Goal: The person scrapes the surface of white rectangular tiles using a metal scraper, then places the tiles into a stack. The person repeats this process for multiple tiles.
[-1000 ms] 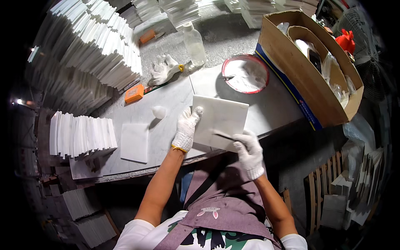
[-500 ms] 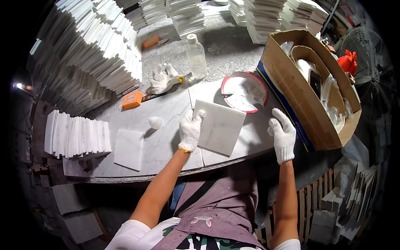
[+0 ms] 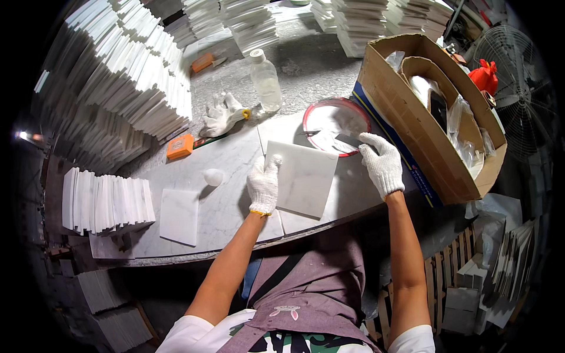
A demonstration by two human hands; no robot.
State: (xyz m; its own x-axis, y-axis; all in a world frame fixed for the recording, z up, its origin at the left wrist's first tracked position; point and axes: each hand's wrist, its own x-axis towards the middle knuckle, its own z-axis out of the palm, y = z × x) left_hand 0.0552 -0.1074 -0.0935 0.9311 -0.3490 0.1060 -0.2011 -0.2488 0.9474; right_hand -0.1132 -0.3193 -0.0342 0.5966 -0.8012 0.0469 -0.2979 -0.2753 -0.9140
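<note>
In a white knit glove, my left hand [image 3: 263, 185] grips a square white marble tile [image 3: 303, 179] by its left edge, thumb on the upper face. The tile is tilted over the worktop. My right hand [image 3: 381, 165], also gloved, reaches to the right rim of a red-edged round bowl [image 3: 307, 122] of white powder or paste. Its fingers are curved and apart; I make out nothing held in them. A dark grey shape lies in the bowl beside the fingertips, whether a tool or a shadow I cannot tell. Another white tile [image 3: 179, 216] lies flat to the left, near a small white rounded lump [image 3: 213, 177].
A cardboard box [image 3: 424, 117] of plastic-wrapped items borders the right side. Behind the bowl stand a clear bottle [image 3: 266, 85] and a spare glove [image 3: 220, 116]; an orange box [image 3: 180, 146] lies farther left. Tall tile stacks [image 3: 118, 76] and a short tile row [image 3: 107, 201] line the left.
My right hand has moved left and forward, from beside the cardboard box to the bowl's rim. The left hand keeps its grip on the tile. The whole view has shifted slightly.
</note>
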